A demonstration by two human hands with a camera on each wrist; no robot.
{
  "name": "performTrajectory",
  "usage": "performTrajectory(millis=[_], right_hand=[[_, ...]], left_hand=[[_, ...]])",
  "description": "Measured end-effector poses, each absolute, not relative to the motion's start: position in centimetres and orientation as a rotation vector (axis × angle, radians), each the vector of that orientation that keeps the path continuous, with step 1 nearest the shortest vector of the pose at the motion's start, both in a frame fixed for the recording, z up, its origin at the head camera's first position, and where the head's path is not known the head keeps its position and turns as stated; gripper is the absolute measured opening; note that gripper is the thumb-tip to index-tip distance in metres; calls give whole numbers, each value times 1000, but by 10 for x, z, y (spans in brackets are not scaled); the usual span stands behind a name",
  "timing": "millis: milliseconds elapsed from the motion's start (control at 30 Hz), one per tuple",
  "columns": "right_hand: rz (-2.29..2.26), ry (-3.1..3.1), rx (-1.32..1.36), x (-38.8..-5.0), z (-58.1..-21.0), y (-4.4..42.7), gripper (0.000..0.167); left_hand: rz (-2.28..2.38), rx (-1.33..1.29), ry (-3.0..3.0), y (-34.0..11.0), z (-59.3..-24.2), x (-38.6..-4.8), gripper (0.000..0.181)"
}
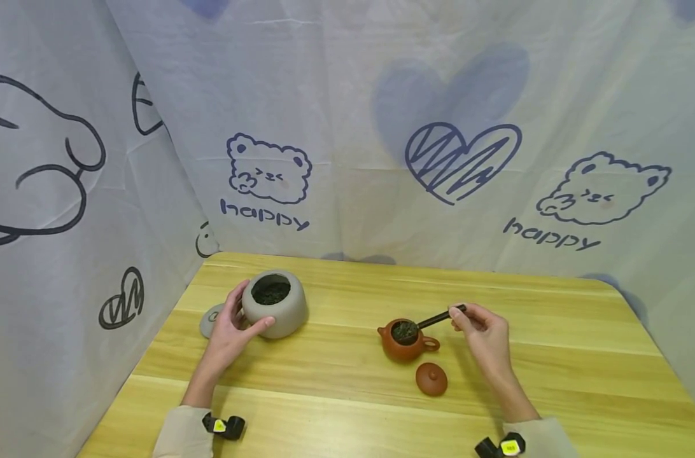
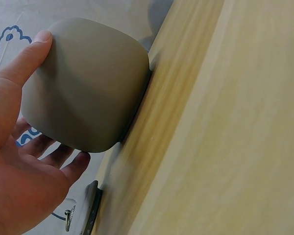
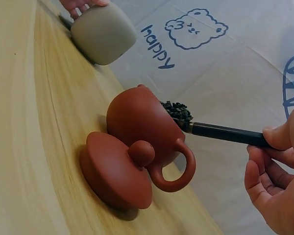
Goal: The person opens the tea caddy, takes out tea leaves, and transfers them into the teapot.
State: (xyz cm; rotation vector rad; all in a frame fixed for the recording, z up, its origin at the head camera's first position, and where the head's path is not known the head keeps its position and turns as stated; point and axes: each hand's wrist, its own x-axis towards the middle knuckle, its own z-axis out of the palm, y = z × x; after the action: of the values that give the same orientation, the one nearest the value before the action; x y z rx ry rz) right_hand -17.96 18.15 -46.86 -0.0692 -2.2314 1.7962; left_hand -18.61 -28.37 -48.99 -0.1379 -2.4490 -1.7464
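A grey round tea jar [image 1: 293, 312] with dark tea leaves [image 1: 271, 291] inside stands at the left of the table. My left hand [image 1: 231, 327] holds its side between thumb and fingers, seen closely in the left wrist view. Toward the right is a reddish-brown clay teapot [image 1: 401, 350] without its lid. My right hand [image 1: 486, 337] pinches the dark handle of a tea scoop [image 3: 230, 134], whose head is at the teapot's mouth. Dark curled tea leaves [image 3: 177, 112] are heaped there, covering the scoop's head. In front of the teapot lies its clay lid [image 1: 431, 379], knob up.
Partly behind my left hand, the jar's grey lid [image 1: 208, 321] lies on the wooden table [image 1: 336, 388]. A pale printed cloth [image 1: 359, 210] hangs behind the table and along its left side. The teapot's handle [image 1: 432, 344] points right.
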Motion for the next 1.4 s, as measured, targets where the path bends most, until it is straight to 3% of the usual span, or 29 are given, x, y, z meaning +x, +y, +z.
performTrajectory(millis=[400, 1400], right_hand=[[1671, -2268, 28, -176, -472, 171, 16], [1846, -2138, 360, -176, -470, 171, 19]], left_hand=[[-1756, -145, -2443, -283, -488, -184, 97], [-1744, -162, -2439, -284, -489, -185, 97]])
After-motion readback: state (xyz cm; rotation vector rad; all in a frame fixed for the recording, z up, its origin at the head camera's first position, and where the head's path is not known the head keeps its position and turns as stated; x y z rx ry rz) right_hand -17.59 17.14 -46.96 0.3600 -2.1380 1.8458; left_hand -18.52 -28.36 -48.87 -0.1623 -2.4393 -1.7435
